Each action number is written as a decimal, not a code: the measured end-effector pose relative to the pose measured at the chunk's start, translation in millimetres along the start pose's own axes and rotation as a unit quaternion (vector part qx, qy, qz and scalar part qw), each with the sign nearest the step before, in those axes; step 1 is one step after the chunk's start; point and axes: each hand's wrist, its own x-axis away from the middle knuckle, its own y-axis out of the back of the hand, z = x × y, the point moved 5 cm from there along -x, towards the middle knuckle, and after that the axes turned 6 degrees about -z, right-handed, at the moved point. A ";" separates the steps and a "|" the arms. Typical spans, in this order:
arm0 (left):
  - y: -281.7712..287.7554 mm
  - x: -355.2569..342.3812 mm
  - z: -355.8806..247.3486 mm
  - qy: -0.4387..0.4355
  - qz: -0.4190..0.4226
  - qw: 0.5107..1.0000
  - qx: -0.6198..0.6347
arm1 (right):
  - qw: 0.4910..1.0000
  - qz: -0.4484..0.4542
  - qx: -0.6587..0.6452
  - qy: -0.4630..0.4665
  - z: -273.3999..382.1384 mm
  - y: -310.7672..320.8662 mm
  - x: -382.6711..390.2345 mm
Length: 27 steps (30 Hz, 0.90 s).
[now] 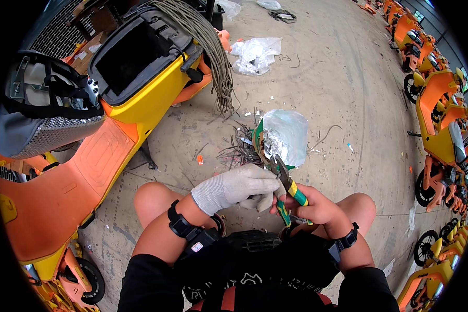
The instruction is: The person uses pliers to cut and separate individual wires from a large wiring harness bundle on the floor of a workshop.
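Gripping pliers (pixel 298 194) in the bare right hand (pixel 313 206), a person with bent knees works over a concrete floor (pixel 343 99). The pliers are between the knees, at four o'clock from the middle of the view, their head aimed toward eleven. The right fingers wrap the handles; the left hand (pixel 236 187), in a pale knitted glove, has its fingers bent close together beside the pliers' head, and whether they pinch anything cannot be told. The work looks partway along: a loose heap of dark strands (pixel 243 153) lies at ten o'clock from the pliers' head, while a thick bundle of long cords (pixel 211 47) hanging at eleven, over a yellow-and-orange scooter (pixel 153 99), seems left to do. The pliers have a dark metal head and green-and-yellow handles, spread apart. A shiny, pale plastic bag (pixel 291 132) with green edging sits at twelve, just beyond.
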 end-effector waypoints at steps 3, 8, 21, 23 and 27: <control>-0.4 0.2 -0.2 0.020 -0.001 0.999 0.038 | 0.998 -0.049 0.023 0.039 0.4 -0.4 1.6; -7.1 -1.8 7.1 0.069 -0.030 0.983 0.170 | 0.954 -0.162 0.242 0.069 9.4 0.9 3.4; -22.6 -1.9 14.8 0.057 0.026 0.966 0.250 | 0.889 -0.179 0.385 0.174 7.5 7.8 2.0; -8.0 -3.7 13.2 0.068 -0.034 0.991 0.112 | 0.895 -0.182 0.385 0.133 16.4 5.7 1.8; 6.3 -8.5 15.8 0.083 -0.127 0.978 -0.146 | 0.892 -0.181 0.404 0.089 10.8 5.2 -4.3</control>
